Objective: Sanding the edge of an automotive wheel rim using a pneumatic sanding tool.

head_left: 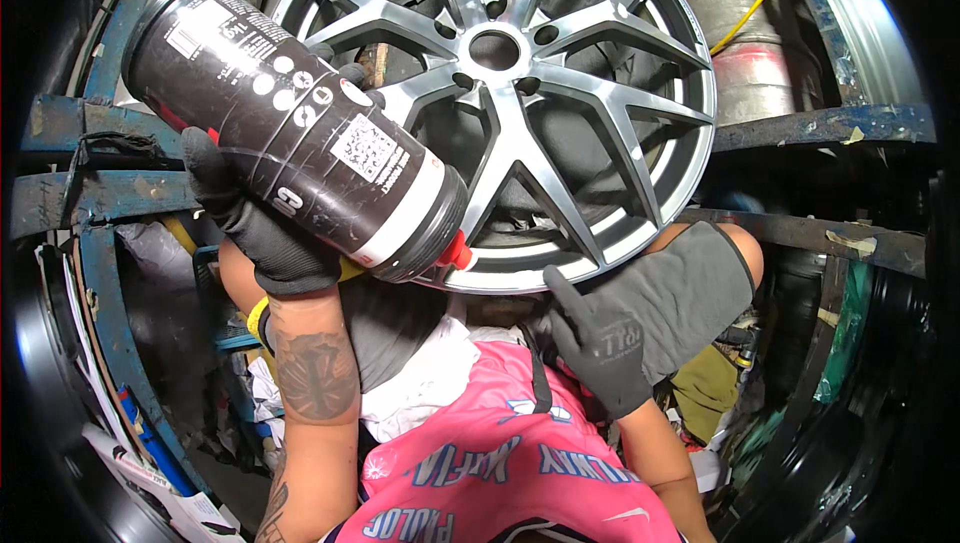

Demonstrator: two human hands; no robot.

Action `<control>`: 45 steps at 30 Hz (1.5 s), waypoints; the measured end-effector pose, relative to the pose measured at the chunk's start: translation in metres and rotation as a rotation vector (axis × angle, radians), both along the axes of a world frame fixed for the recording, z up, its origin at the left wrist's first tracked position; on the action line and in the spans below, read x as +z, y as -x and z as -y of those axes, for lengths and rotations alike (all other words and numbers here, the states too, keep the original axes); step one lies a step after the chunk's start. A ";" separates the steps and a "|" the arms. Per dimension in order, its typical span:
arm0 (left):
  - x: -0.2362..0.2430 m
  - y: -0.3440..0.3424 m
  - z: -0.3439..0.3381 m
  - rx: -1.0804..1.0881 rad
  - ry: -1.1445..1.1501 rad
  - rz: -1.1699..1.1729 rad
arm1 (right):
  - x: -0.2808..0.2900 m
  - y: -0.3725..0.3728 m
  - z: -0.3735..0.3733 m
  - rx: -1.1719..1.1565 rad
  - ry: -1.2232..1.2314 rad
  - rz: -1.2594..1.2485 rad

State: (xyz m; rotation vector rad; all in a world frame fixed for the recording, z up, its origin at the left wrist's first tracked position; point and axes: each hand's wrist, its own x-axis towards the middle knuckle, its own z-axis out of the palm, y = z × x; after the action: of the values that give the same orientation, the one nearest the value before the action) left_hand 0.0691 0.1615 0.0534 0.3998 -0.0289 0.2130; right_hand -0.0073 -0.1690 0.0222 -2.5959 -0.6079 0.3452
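My left hand (262, 233), in a black glove, is wrapped around a large black squeeze bottle (290, 113). The bottle is tilted, its red nozzle (458, 252) pointing down to the right over the near edge of an alloy wheel (510, 123). That wheel has bright silver spokes with dark recesses and lies face up before my knees. My right hand (603, 348), also gloved in black, is by the wheel's near rim. Its index finger is stretched out and seems to touch the rim. The other fingers are partly hidden, and I see nothing held there.
A blue metal frame (820, 130) runs along both sides. Behind it at the right stand scuffed metal cylinders (730, 33) and a yellow cable (757, 0). Another silver rim (857, 23) is at the far right. A white cloth (420, 383) lies on my lap.
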 end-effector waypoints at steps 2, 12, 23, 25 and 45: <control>-0.003 0.000 0.001 0.154 -0.141 -0.159 | -0.008 -0.001 -0.003 -0.043 -0.035 0.045; -0.005 0.000 0.016 0.121 -0.179 -0.269 | 0.006 -0.007 0.009 0.001 0.114 -0.016; -0.012 -0.013 0.033 0.010 -0.086 -0.258 | 0.019 -0.013 -0.029 -0.129 -0.641 -0.531; -0.012 -0.012 0.031 0.000 -0.066 -0.252 | 0.032 -0.021 -0.030 -0.258 -1.119 -1.193; -0.012 -0.001 0.020 -0.059 0.099 -0.097 | 0.015 -0.005 -0.016 -0.076 -0.231 -0.247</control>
State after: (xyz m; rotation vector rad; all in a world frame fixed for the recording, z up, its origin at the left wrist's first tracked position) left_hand 0.0702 0.1416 0.0413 0.3101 0.0649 0.1358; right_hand -0.0027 -0.1528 0.0367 -2.3033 -0.4330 0.5287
